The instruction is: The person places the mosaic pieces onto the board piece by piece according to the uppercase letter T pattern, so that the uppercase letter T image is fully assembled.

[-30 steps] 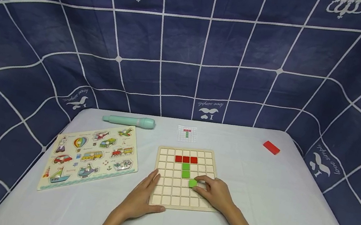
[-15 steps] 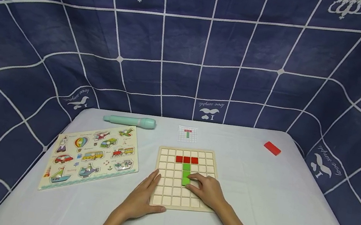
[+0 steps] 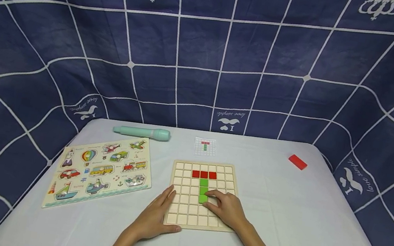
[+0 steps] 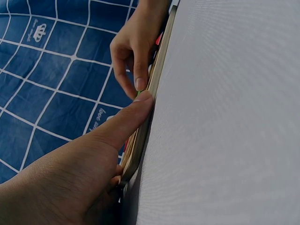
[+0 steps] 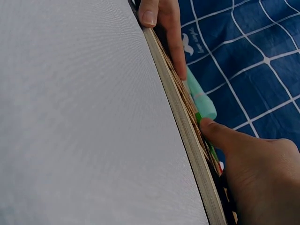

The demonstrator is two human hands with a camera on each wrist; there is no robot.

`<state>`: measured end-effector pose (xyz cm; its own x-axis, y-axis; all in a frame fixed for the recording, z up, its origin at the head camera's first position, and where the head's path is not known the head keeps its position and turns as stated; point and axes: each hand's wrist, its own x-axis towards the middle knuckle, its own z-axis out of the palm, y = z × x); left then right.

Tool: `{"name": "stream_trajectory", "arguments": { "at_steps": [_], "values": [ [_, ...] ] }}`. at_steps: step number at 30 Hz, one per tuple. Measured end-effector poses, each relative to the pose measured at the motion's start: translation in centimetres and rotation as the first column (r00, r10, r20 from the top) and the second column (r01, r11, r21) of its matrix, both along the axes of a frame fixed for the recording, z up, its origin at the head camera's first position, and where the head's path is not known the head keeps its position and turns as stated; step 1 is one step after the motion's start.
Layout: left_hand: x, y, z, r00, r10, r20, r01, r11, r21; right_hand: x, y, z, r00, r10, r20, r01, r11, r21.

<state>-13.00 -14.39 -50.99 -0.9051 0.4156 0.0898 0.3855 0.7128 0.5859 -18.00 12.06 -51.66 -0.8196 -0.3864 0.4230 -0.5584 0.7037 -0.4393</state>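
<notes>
A wooden grid board [image 3: 182, 209] lies on the white table in front of me. In its upper part sits a row of red tiles [image 3: 204, 175], with a column of green tiles [image 3: 204, 182] running down from the middle one. My right hand [image 3: 227, 208] pinches the lowest green tile [image 3: 202, 199] between thumb and fingers, just below the other green ones. Along the board's left side rests my left hand [image 3: 153, 215], fingers straight and thumb stretched to the near left corner. The left wrist view shows that thumb [image 4: 124, 123] at the board's edge.
Left of the board lies a vehicle picture puzzle [image 3: 102, 172]. Behind it is a mint-green tube-shaped thing [image 3: 142, 132]. A small pattern card [image 3: 205, 146] lies beyond the board, and a red rectangular piece [image 3: 297, 161] at the far right. Blue checked cloth [image 3: 201, 46] hangs behind the table.
My right hand has moved left with the green tile, from beside the column to its lower end, and then stays there. My left hand keeps its place on the board.
</notes>
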Motion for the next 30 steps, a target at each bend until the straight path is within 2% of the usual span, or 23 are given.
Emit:
{"name": "stream_trajectory", "arguments": {
  "at_steps": [23, 30],
  "values": [
    [0.0, 0.0, 0.2, 1.0, 0.01, 0.013, -0.01, 1.0, -0.008, 0.0, 0.3, 0.0, 1.0, 0.015, 0.0, -0.015, 1.0, -0.006],
    [0.0, 0.0, 0.2, 1.0, 0.002, 0.005, -0.002, 1.0, -0.005, 0.0, 1.3, 0.6, 0.999, -0.024, -0.033, 0.023, 0.999, -0.035]
  ]
}}
